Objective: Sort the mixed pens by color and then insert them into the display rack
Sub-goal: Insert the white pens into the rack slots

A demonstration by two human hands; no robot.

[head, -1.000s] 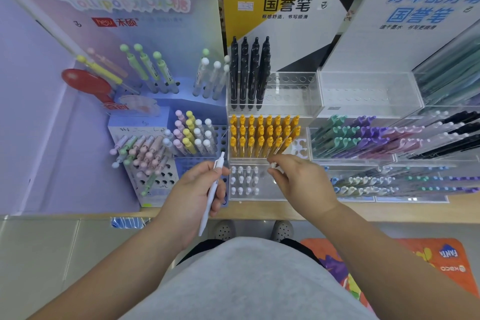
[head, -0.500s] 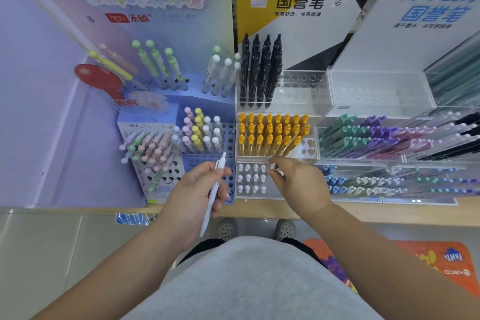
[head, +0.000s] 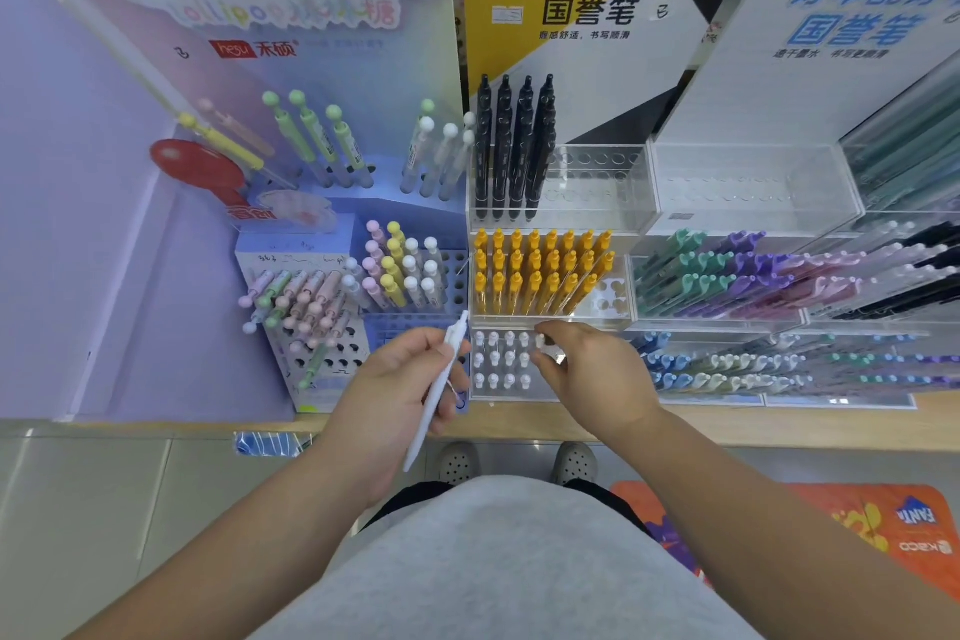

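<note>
Slantwise, white pen [head: 438,387], tip nearward.

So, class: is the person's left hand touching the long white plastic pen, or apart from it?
Touching. The head view shows the left hand gripping the long white plastic pen, thumb and fingers curled round its barrel.

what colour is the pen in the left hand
White; the pen held in the left hand shows best in the head view.

1. The left hand [head: 389,395] tips its white pen [head: 436,395], bringing the top end nearer the left wall of the clear rack [head: 511,396].
2. The right hand [head: 597,374], pinching a second white pen [head: 543,342], edges left toward the stored pens [head: 501,359].
</note>
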